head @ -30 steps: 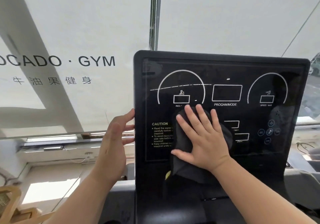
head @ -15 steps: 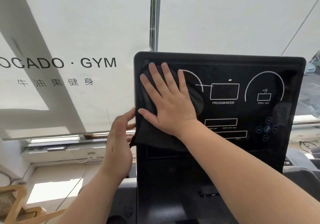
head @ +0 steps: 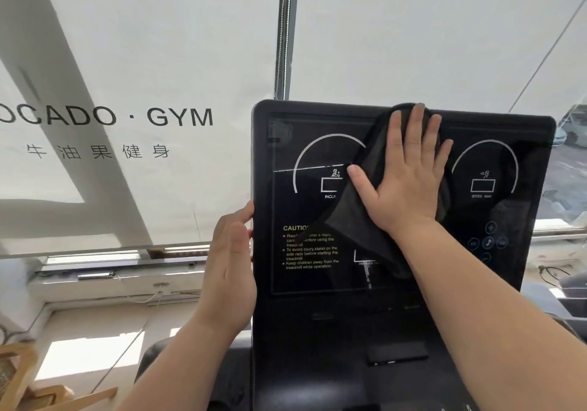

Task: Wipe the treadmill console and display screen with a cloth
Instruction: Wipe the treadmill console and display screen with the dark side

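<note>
**Dark grey soft cloth (head: 355, 220) being pressed high on the glossy black display screen (head: 286, 194)**

The cloth is being pressed flat against the top centre of the display screen by the right hand (head: 409, 175). The fingers are lying straight and spread, and nothing is being clenched. A loose tail of the cloth is hanging down and to the left from under the palm, across the printed caution text.

The white speed dial (head: 484, 169) and the round touch buttons (head: 489, 242) are lying just to the right of that hand. That side is therefore being judged the right hand's to reach. A sweep along the screen's long axis, left to right, is probably being called for next.

The left hand (head: 232, 261) is resting, relaxed, against the left edge of the upright black treadmill console (head: 317, 331), which is apparently being steadied by it. Whether the fingertips are reaching behind the edge cannot be told.

The surface is smooth and steeply tilted, so flat, even pressure is being judged necessary.

Behind the console, a white roller blind (head: 158, 45) printed with gym lettering is being lit by daylight above a white window sill (head: 111, 286). A pale wooden chair (head: 19, 375) is showing at the lower left.
</note>
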`<state>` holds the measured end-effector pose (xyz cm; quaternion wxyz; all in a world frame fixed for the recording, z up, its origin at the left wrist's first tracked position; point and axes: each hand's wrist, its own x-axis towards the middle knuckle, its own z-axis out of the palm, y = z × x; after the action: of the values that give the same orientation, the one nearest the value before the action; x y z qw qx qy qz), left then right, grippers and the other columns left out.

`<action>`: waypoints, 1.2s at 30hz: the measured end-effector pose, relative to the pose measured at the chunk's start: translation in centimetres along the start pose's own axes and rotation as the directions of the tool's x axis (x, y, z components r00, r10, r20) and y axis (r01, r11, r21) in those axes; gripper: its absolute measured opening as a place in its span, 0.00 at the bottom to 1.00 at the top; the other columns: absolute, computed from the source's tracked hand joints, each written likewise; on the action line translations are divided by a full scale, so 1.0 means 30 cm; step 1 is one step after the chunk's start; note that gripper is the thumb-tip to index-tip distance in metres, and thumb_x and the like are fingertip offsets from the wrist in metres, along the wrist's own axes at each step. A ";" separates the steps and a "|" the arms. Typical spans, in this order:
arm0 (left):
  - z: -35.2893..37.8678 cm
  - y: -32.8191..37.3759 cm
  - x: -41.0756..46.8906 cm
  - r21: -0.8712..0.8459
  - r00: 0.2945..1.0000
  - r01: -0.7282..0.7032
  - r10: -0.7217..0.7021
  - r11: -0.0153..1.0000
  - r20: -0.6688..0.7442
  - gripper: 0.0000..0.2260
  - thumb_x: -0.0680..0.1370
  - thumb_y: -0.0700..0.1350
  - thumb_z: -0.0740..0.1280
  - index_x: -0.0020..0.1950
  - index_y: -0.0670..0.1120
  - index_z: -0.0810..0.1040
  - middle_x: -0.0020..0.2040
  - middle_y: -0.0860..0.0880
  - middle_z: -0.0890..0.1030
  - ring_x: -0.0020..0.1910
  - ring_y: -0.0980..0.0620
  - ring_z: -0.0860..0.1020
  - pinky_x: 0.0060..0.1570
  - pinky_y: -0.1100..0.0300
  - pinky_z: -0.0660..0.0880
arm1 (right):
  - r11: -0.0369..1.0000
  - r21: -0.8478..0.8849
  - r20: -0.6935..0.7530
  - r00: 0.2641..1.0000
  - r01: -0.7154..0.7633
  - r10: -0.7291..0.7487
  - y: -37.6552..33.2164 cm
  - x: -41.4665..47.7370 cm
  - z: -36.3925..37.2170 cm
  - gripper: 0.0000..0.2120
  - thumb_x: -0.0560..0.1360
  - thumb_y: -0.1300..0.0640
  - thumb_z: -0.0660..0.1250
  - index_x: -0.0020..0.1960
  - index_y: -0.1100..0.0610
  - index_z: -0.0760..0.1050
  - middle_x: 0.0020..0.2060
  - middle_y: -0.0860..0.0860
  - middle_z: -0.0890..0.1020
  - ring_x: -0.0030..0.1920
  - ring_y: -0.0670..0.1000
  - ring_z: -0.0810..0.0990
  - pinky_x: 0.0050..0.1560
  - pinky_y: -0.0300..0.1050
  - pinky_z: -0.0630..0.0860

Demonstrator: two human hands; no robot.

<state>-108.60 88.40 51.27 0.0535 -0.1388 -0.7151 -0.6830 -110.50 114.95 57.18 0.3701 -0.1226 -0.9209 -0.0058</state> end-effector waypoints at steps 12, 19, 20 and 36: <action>0.014 -0.018 0.002 0.128 0.986 -0.114 0.128 0.985 -0.103 0.40 0.78 0.74 0.44 0.71 0.49 0.76 0.65 0.56 0.80 0.63 0.49 0.79 0.61 0.40 0.76 | 0.856 -0.051 -0.018 0.856 0.514 -0.516 -0.167 -0.047 0.043 0.37 0.80 0.32 0.57 0.83 0.48 0.55 0.83 0.51 0.54 0.83 0.58 0.49 0.81 0.66 0.47; -0.020 -0.002 0.000 -0.047 1.000 -0.025 0.024 0.999 -0.007 0.45 0.69 0.82 0.46 0.71 0.55 0.76 0.65 0.56 0.78 0.61 0.56 0.79 0.56 0.47 0.79 | 0.999 0.029 -0.015 0.999 -0.029 0.029 0.112 -0.031 0.012 0.42 0.79 0.29 0.53 0.84 0.50 0.46 0.84 0.54 0.46 0.83 0.60 0.42 0.80 0.68 0.43; -0.023 0.000 -0.003 -0.070 1.000 -0.009 0.010 0.998 0.014 0.46 0.67 0.83 0.46 0.71 0.56 0.76 0.66 0.56 0.78 0.62 0.56 0.79 0.58 0.48 0.78 | 0.996 0.035 -0.010 0.997 -0.083 0.083 0.097 -0.014 0.005 0.43 0.78 0.29 0.52 0.84 0.51 0.45 0.84 0.55 0.45 0.83 0.61 0.41 0.79 0.69 0.43; -0.005 0.038 -0.013 -0.126 0.991 0.134 -0.131 0.983 0.028 0.34 0.76 0.71 0.41 0.70 0.61 0.75 0.66 0.64 0.78 0.62 0.63 0.77 0.59 0.55 0.73 | 0.630 -0.158 0.114 0.648 0.761 -0.753 -0.122 -0.025 0.027 0.37 0.82 0.32 0.52 0.84 0.49 0.51 0.83 0.51 0.53 0.83 0.59 0.49 0.81 0.65 0.45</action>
<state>-107.93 88.25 52.28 -0.0082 -0.1008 -0.6779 -0.7282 -111.37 111.31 56.37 0.3028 0.2398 -0.8888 -0.2465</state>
